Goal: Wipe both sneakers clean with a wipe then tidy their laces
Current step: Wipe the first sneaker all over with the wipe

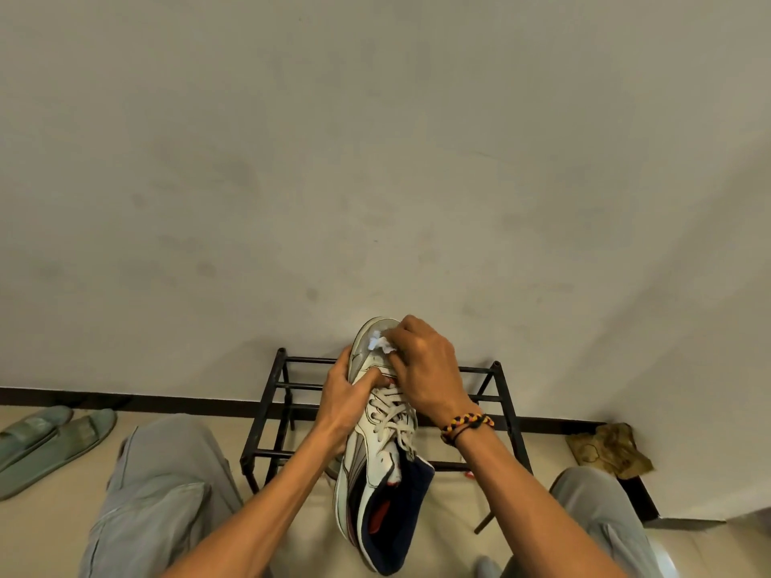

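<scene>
A white sneaker (377, 460) with a dark blue lining and off-white laces is held up in front of me, toe pointing away. My left hand (344, 396) grips its left side near the front, thumb across the tongue. My right hand (423, 367) presses a crumpled white wipe (377, 342) onto the toe cap. A braided bracelet sits on my right wrist. A second sneaker is not clearly in view.
A low black metal shoe rack (292, 410) stands against the wall just behind the sneaker. Two grey-green slippers (54, 438) lie on the floor at left. A crumpled brown bag (611, 448) lies at right. My knees in grey trousers (162, 486) flank the sneaker.
</scene>
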